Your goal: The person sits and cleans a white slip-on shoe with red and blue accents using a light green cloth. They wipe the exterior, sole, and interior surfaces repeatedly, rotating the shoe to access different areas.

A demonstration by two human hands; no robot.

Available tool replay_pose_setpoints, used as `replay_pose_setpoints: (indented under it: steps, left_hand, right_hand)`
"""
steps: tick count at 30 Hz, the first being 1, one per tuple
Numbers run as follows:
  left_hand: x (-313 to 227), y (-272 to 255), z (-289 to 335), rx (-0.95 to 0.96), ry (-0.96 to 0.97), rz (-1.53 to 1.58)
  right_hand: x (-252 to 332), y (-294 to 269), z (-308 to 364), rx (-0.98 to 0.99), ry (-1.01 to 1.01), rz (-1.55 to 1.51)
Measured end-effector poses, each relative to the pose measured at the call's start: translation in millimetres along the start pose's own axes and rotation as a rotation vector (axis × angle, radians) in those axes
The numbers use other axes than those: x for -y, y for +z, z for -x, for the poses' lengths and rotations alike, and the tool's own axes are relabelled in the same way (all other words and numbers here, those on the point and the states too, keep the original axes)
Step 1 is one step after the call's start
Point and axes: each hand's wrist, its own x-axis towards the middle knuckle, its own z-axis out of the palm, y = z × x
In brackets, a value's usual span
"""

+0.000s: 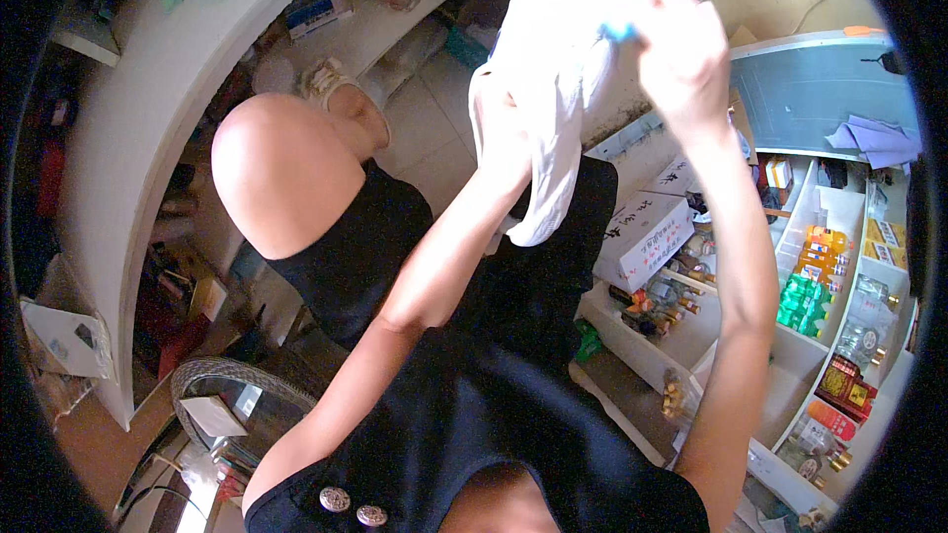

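Note:
A bundle of white cloth, strongly overexposed, hangs above my lap with one end trailing down. My left hand grips it from below, its fingers partly covered by folds. To the right, my right hand is raised with curled fingers beside the upper part of the cloth. A small bright-blue object shows at its fingertips, too blurred to name. Glare hides whether the right fingers also touch the cloth.
My bare knee is bent on the left, below a curved white counter edge. On the right stand white shelves with bottles and a printed white carton. A wheel is at lower left.

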Motion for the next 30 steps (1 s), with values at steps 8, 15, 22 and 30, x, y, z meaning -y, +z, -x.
replay_pose_setpoints:
  steps: [8, 15, 22, 30]
  left_hand:
    - [-6, -4, 11, 0.030, -0.215, 0.271]
    - [-11, -4, 5, 0.017, 0.014, 0.242]
    - [-12, -16, 5, 0.132, -0.073, 0.231]
    - [0, -8, -2, 0.046, 0.294, -0.032]
  right_hand:
    - [13, -4, -4, 0.005, -0.027, -0.064]
    - [-13, 3, -16, -0.045, 0.032, -0.012]
    - [2, -5, -16, 0.151, 0.048, 0.049]
    - [24, 2, -13, 0.053, -0.105, -0.014]
